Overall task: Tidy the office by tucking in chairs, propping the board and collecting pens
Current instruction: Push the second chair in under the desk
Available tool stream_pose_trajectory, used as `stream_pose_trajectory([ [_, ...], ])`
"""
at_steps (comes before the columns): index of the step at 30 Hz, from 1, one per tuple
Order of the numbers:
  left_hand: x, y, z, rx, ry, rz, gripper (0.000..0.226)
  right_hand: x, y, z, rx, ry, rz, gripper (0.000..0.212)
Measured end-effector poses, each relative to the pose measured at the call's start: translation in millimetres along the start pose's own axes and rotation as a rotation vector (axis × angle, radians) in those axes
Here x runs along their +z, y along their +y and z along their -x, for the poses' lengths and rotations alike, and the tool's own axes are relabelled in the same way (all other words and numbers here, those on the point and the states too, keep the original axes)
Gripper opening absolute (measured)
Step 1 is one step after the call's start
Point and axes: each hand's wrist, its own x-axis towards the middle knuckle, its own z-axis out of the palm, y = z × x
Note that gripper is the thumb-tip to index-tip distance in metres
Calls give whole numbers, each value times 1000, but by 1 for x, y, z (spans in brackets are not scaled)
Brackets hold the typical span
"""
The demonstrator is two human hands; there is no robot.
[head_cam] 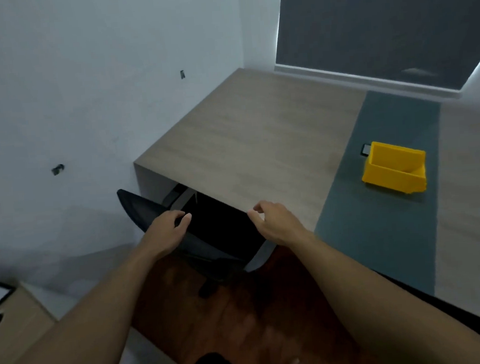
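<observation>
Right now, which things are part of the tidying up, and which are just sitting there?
Part of the job:
- black chair, pushed partly under the desk
- left hand, resting on the chair's back
- right hand, open just above the chair
- yellow bin, perhaps for pens

Just sitting there:
- small dark object behind the bin
- window blind
</observation>
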Motion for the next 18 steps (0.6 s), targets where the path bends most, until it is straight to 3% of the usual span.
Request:
stream_pose_trajectory([
  [5,-13,-38,-30,48,42,-41,47,40,-38,-31,-39,-80,-13,57],
  [10,-16,-102,-72,39,-110,-153,61,98,-83,-55,15,-140,-64,68],
  [12,-13,-125,-83,131,-225,-267,74,125,-105,-60,58,-181,-91,69],
  [15,-14,-139,-90,245,-318,-378,51,165,-132,-65,127,-258,-108,71],
  [18,-11,-149,-103,347,-300,-431,51,197,-147,-71,188,-255,-54,73],
])
